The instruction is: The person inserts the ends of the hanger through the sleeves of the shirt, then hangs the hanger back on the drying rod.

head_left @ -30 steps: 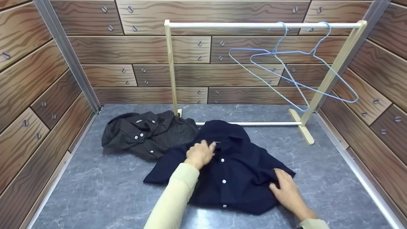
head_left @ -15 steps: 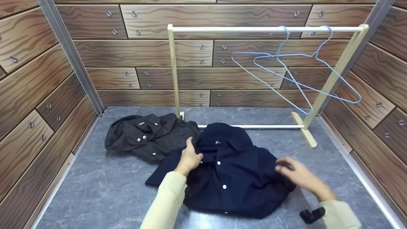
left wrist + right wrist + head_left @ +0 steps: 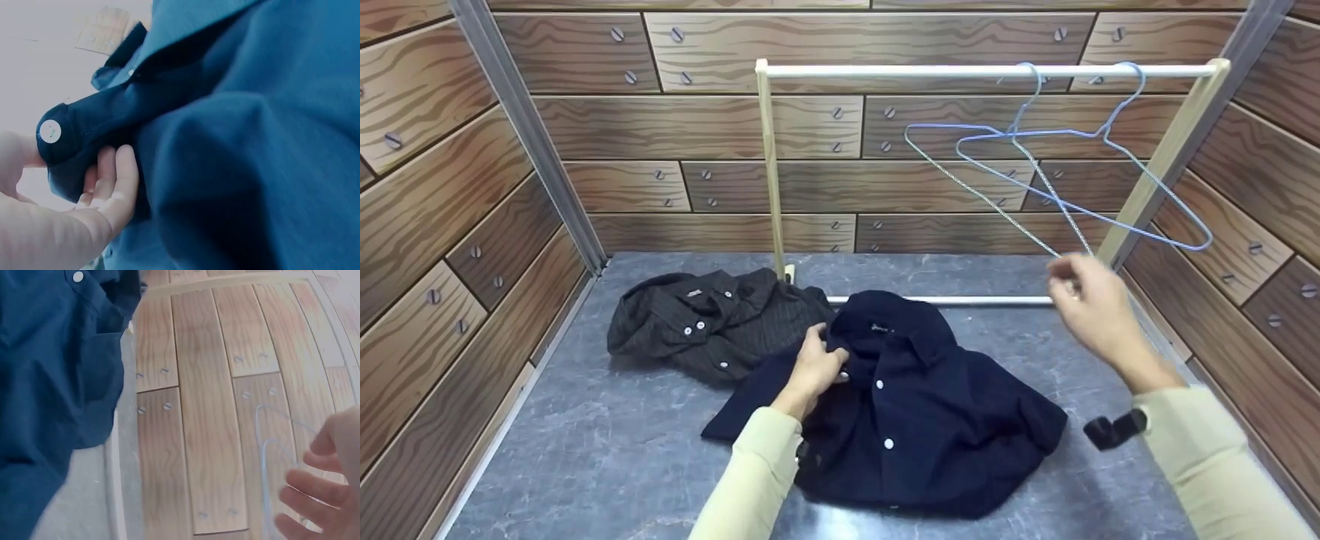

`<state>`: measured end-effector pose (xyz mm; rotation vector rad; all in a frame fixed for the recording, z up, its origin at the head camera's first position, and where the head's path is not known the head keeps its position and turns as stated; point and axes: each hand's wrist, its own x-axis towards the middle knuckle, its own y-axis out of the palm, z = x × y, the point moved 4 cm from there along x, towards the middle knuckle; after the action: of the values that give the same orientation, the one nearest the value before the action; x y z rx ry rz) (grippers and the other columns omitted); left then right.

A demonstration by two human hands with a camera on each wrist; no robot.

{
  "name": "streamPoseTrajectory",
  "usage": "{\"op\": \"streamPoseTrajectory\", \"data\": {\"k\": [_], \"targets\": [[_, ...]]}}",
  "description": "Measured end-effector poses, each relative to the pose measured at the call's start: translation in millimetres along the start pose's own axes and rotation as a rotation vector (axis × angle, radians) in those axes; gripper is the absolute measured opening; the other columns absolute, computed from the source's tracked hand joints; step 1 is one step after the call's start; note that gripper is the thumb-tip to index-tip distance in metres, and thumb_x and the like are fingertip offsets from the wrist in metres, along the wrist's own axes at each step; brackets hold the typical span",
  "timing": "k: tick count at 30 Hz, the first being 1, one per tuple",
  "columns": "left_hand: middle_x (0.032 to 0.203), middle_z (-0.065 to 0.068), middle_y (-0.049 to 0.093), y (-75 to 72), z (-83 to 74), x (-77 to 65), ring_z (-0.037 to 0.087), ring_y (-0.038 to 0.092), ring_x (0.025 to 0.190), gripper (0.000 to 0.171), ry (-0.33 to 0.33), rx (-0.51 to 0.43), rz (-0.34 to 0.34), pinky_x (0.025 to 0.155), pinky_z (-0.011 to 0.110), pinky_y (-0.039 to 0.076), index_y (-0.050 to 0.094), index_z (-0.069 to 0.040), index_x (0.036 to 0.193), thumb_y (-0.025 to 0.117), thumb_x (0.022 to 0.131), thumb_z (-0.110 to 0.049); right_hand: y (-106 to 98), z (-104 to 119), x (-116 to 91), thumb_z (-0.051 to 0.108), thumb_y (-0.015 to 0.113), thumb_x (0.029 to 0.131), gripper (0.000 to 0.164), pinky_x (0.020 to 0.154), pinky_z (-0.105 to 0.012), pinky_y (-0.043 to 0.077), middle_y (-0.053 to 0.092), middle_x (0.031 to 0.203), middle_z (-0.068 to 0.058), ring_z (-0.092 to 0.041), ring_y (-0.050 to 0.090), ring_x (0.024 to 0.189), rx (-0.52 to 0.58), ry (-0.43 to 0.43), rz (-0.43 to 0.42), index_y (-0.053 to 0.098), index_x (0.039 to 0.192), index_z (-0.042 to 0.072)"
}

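3 plank-print walls, metal corner posts and a grey marbled surface suggest a staged booth.

Matt, smooth cloth is seen on the near navy shirt, with glossy plastic-looking buttons; matt, slightly textured cloth on the far-left grey shirt. Rack posts made of pale wood, top rail finished smooth. Hangers seen as wire, part rope-textured. Tabletop smooth, shine caught at near edge. Left corner strip: dull metal.

Left fingers pinching; right fingers loosely curled, higher
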<state>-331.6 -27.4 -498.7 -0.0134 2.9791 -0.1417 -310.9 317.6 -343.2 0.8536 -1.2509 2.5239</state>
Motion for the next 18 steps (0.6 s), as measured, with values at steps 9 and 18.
{"op": "streamPoseTrajectory", "data": {"k": [9,18], "targets": [[0.118,0.018,0.055,0.6,-16.5,-9.7,0.015,0.058,0.074,0.069,-0.008,-0.140,0.021,0.061,0.026,0.052,0.031,-0.004,0.150,0.048,0.083,0.000,-5.4,-1.8,47.8,0.011,0.053,0.089,0.043,0.096,-0.060,0.028,0.042,0.126,-0.030,-0.050,0.038,0.117,-0.200,0.127,-0.033,0.049,0.129,-0.004],[0.114,0.015,0.063,-1.8,-28.4,-14.1,0.014,0.063,0.079,0.047,0.044,-0.161,0.047,0.065,0.027,0.054,0.044,-0.004,0.140,0.051,0.095,-0.015,3.6,-9.9,69.1,0.017,0.046,0.095,0.056,0.097,-0.066,0.029,0.040,0.132,-0.041,-0.058,0.037,0.122,-0.267,0.253,0.086,0.031,0.142,-0.009]]}}
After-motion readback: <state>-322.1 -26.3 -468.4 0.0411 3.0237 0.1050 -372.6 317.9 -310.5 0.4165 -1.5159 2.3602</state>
